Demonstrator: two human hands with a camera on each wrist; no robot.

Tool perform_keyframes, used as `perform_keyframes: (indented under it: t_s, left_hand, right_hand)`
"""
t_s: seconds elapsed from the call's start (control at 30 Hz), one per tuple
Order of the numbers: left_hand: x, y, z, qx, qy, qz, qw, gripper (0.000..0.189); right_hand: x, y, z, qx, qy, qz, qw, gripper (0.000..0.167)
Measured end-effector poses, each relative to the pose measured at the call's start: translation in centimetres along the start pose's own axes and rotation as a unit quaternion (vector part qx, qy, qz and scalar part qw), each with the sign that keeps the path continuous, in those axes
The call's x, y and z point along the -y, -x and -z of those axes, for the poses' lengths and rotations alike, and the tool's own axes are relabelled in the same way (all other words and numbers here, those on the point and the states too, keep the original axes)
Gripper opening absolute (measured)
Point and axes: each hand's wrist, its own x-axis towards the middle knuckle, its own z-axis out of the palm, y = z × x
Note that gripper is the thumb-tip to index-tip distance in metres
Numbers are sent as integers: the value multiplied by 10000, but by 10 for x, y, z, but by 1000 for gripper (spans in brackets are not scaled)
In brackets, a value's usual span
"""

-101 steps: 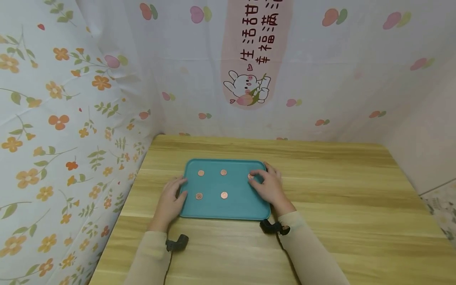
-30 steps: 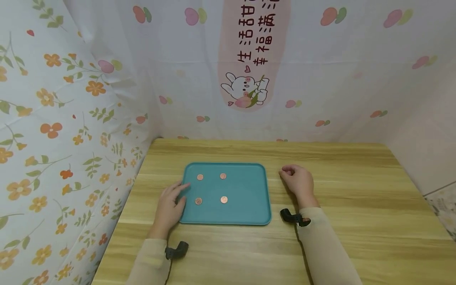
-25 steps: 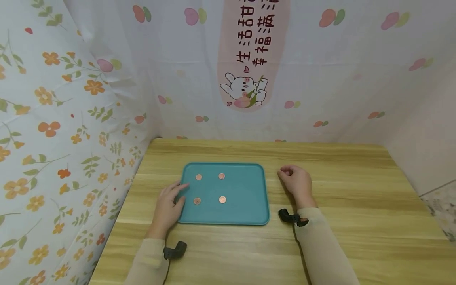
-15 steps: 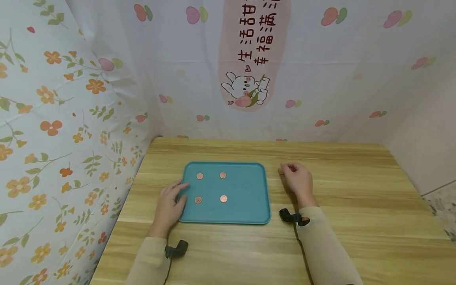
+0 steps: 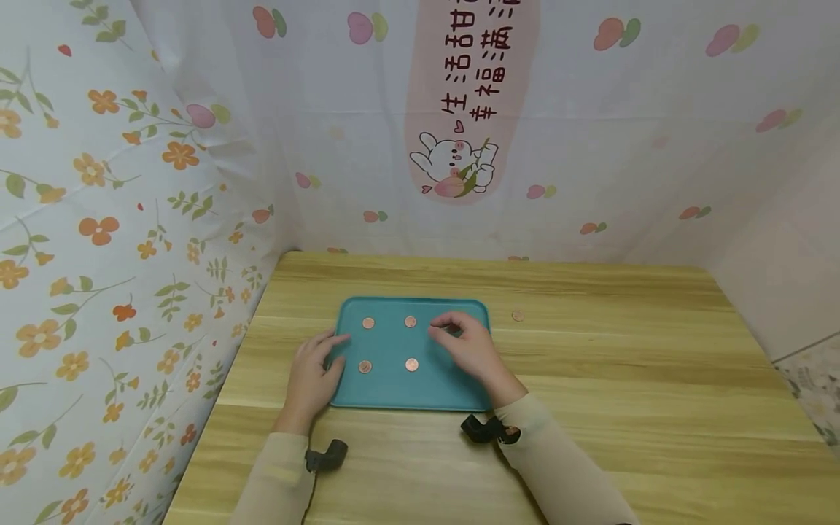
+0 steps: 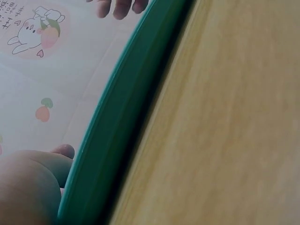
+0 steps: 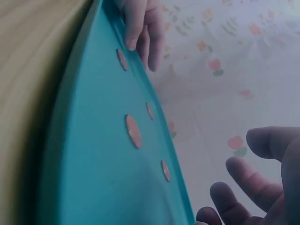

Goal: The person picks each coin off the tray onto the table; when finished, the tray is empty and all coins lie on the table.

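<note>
A blue-green tray (image 5: 453, 379) lies on the table with several copper-coloured coins (image 5: 411, 364) spaced apart inside it. My left hand (image 5: 311, 375) rests at the tray's left edge, thumb and forefinger on the rim; the right wrist view shows this left hand (image 7: 140, 28) beside the nearest coin. My right hand (image 5: 469, 350) hovers over the tray's right half, its fingertips just right of the far coin (image 5: 410, 321). In the right wrist view the right hand's fingers (image 7: 255, 185) are spread and hold nothing. Outside the tray, to its right, one coin (image 5: 518, 316) lies on the table.
The wooden table (image 5: 630, 379) extends well to the right of the tray. A printed curtain (image 5: 590, 146) hangs behind it, and a flowered one (image 5: 151, 292) at the left. A black wrist camera (image 5: 482, 429) sits on the right wrist, near the tray's front edge.
The right hand first carried a coin from the tray's far right to the table and let it go there. It has since moved left, back over the tray. The left hand stays at the rim.
</note>
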Motion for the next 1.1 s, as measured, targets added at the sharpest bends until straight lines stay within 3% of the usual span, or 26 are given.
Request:
perform_keyframes:
  t_s: [0.17,0.33,0.57,0.83,1.1]
  left_hand:
    - [0,-1,-4,49,0,-38,10000,37]
    - [-2,-2,-8,39,5,-83,10000,35]
    - [-4,-1,-7,25,-2,-65,10000,34]
    - [0,1,-1,-6,-53,-51,10000,34]
    - [2,0,0,-2,16,36,10000,47]
  right_hand:
    - [3,-7,-11,249,6,-299,9992,20]
    - [1,-27,-18,554,584,-561,9952,29]
    - [-3,-48,-29,790,1332,-496,9867,30]
    - [2,-53,-44,653,1650,-610,9822,26]
    - [3,-53,-54,295,2028,-727,9761,20]
